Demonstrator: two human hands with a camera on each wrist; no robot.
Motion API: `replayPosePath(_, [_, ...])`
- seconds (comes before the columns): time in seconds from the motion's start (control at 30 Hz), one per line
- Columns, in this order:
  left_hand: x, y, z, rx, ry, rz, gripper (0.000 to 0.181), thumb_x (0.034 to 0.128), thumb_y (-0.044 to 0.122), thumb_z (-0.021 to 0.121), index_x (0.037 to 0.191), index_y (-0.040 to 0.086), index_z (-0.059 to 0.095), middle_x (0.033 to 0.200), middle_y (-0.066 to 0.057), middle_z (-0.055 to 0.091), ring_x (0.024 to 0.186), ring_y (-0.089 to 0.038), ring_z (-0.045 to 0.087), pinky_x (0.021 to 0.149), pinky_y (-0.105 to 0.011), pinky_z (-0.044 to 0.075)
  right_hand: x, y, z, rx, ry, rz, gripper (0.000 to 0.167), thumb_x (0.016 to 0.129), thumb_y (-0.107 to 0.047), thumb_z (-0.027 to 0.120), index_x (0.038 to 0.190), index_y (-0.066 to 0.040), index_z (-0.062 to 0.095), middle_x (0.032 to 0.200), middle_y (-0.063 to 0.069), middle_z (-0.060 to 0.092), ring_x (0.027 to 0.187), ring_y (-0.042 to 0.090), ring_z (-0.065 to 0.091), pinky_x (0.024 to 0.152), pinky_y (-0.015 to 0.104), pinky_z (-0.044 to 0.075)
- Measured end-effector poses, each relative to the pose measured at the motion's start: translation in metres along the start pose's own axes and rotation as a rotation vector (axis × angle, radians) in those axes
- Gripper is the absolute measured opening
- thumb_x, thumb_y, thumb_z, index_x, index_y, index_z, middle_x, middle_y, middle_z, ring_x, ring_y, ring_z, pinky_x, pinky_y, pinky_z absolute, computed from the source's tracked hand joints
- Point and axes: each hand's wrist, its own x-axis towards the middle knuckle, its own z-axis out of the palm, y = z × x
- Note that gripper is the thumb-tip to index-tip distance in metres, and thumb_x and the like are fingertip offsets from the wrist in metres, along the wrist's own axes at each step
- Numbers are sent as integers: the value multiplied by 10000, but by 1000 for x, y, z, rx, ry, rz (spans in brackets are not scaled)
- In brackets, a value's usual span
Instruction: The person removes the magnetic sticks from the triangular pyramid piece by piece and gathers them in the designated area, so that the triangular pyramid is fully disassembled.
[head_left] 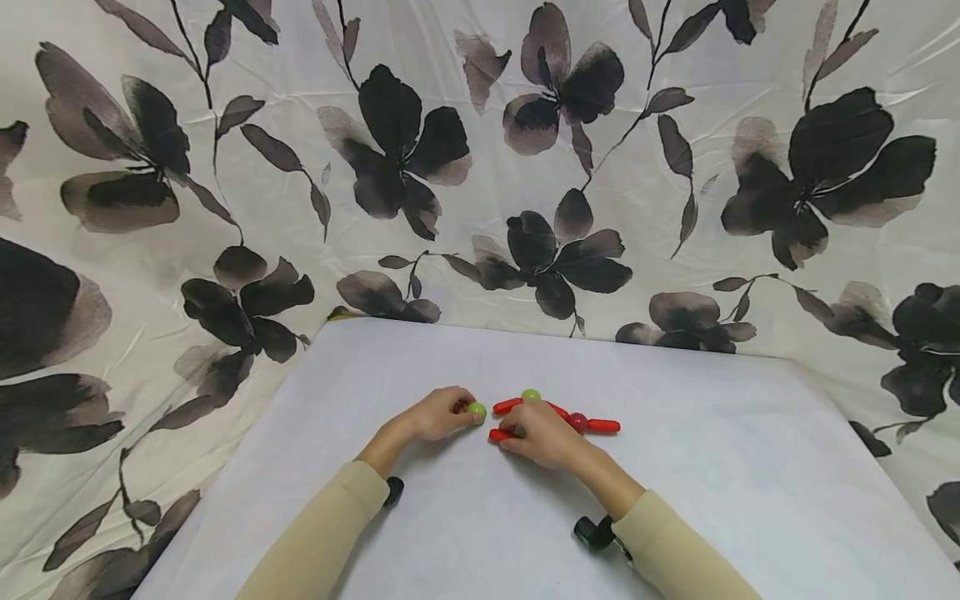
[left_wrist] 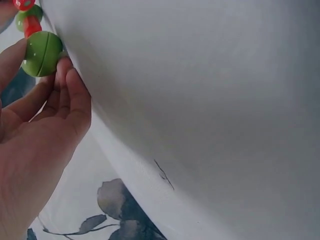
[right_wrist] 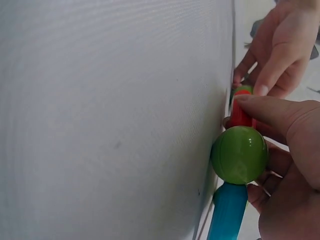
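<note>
In the head view my left hand (head_left: 435,414) pinches a green ball (head_left: 477,412) between thumb and fingers, low over the white table. My right hand (head_left: 546,435) grips a short red rod (head_left: 500,435) whose end points toward that ball. The right wrist view shows the thumb on the red rod (right_wrist: 242,114), a larger-looking green ball (right_wrist: 239,155) beside the fingers, and a blue rod (right_wrist: 227,212) below it. Past the red rod's far end, the left hand (right_wrist: 285,50) holds its green ball (right_wrist: 243,89). Whether rod and ball touch, I cannot tell.
Just beyond the right hand lie a red rod (head_left: 507,406), a green ball (head_left: 531,395), a red ball (head_left: 577,422) and another red rod (head_left: 603,427), seemingly in a chain. A flower-patterned cloth (head_left: 405,158) hangs behind the white table (head_left: 712,467).
</note>
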Motion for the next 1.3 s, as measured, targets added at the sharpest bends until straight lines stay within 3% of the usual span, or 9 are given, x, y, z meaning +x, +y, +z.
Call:
replayPosePath(0.3, [3,-3,1,-13,3,0,277,1000,218,676,1186,13,663,966,-25,614,907,-171,545,855,-360,472,-2,2,-2,8,14,-15,166,893,-155,810,1051,-106,796,940,-38,735,875,151,605,789,282,506])
replayPosePath(0.53, [4,-4,-2,-22,1,4,286,991,239,691,1178,24,665,977,-29,615,916,-181,544,855,-369,474,-6,2,-7,-1,30,-27,175,887,-138,811,1054,-89,794,1019,-1,746,945,183,617,837,331,507])
replayPosePath(0.8, [7,-4,-7,-20,2,41,267,992,201,674,1172,5,669,1028,-42,650,971,-197,583,889,-380,496,-21,4,-14,20,32,32,212,881,-149,817,1077,-80,777,1089,28,680,1036,200,572,924,424,501])
replayPosePath(1.03, [29,10,-10,-42,39,68,290,972,214,717,1166,1,678,1003,-48,657,936,-192,587,864,-344,505,-39,15,-18,54,51,18,224,881,-118,810,1087,-46,761,1068,22,624,1013,185,572,912,370,522])
replayPosePath(1.17, [50,16,-11,-17,73,87,283,950,199,748,1140,-3,692,959,-48,657,879,-171,586,801,-304,507,-40,19,-18,85,56,-4,219,877,-106,810,1081,-39,766,1041,20,632,962,171,584,874,333,530])
replayPosePath(1.3, [74,21,-10,6,73,70,300,938,215,767,1149,13,697,978,-52,658,894,-175,585,816,-299,505,-40,21,-18,92,59,-14,211,869,-93,814,1070,-47,770,1020,13,646,931,158,584,832,304,531])
